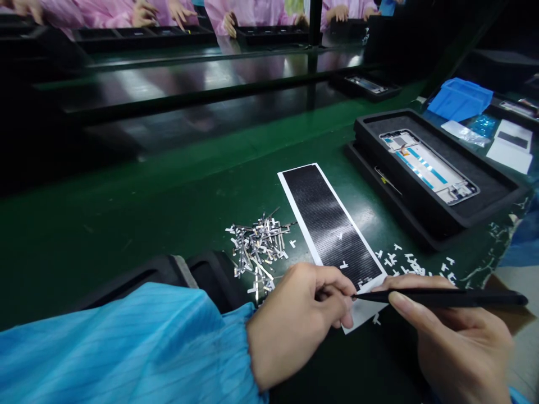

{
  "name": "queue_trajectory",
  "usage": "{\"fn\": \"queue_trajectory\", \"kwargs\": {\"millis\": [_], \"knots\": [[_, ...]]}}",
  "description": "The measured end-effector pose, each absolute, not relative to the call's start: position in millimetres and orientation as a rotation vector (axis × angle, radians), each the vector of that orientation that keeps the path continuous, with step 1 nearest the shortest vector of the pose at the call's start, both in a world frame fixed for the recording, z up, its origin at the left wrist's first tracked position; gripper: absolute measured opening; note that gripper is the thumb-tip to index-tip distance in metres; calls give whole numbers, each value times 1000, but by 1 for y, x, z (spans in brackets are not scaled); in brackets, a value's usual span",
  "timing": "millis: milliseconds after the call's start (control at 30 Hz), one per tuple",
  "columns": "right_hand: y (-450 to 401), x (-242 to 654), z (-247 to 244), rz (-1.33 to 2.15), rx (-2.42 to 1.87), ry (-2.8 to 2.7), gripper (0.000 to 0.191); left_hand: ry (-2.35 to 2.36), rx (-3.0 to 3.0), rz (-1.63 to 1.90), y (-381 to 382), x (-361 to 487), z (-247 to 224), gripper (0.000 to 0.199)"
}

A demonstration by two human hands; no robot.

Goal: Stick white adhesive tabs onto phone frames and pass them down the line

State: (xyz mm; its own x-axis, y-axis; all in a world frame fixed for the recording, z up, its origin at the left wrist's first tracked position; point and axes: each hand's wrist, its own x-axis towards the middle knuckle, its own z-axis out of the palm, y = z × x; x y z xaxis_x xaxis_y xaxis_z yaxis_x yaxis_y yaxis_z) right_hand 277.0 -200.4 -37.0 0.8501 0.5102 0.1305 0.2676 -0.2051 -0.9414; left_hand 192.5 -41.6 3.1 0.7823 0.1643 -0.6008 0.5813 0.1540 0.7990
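Note:
My right hand (458, 331) grips a pair of black tweezers (446, 297), their tips meeting the fingertips of my left hand (303, 314). The left fingers are pinched together over the near end of a white-edged sheet of black strips (324, 213); whatever is between them is hidden. A couple of small white T-shaped pieces lie on the sheet. Left of it is a heap of small silvery flex strips (259, 244). Scattered white T-shaped bits (408, 264) lie to its right, beyond my right hand.
At the right, a black foam tray (475, 163) holds an open phone frame (429, 166). Behind it are a blue bin (458, 99) and white papers (511, 146). Dark trays (210, 275) stand by my left forearm. Across the bench, people in pink sleeves (252, 14) work over black trays.

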Motion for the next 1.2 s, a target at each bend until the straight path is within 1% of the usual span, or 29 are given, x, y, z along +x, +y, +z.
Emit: {"fn": "queue_trajectory", "kwargs": {"millis": [133, 233, 367, 533, 700, 867, 967, 1100, 1200], "knots": [[-203, 278, -40, 253, -1748, -660, 5, 665, 1387, -319, -41, 193, 2, 12], [-203, 277, -38, 235, -1718, -721, 5, 675, 1379, -298, -40, 192, 2, 14], [-201, 276, -35, 213, -1704, -784, 10, 686, 1365, -303, -42, 192, 4, 16], [-203, 275, -32, 196, -1709, -718, 4, 656, 1379, -274, -43, 192, 6, 13], [-204, 269, -22, 78, -1770, -845, 6, 630, 1416, -234, -45, 187, 11, 15], [-202, 251, -12, -106, -1771, -667, 8, 679, 1398, -208, -44, 180, 26, 18], [-203, 247, -7, -140, -1725, -686, 10, 708, 1376, -182, -42, 174, 39, 17], [-201, 252, 3, -68, -1651, -740, 11, 734, 1373, -114, -38, 160, 52, 16], [-190, 256, 8, 177, -1604, -919, 10, 739, 1389, -4, -32, 149, 61, 16]]}}
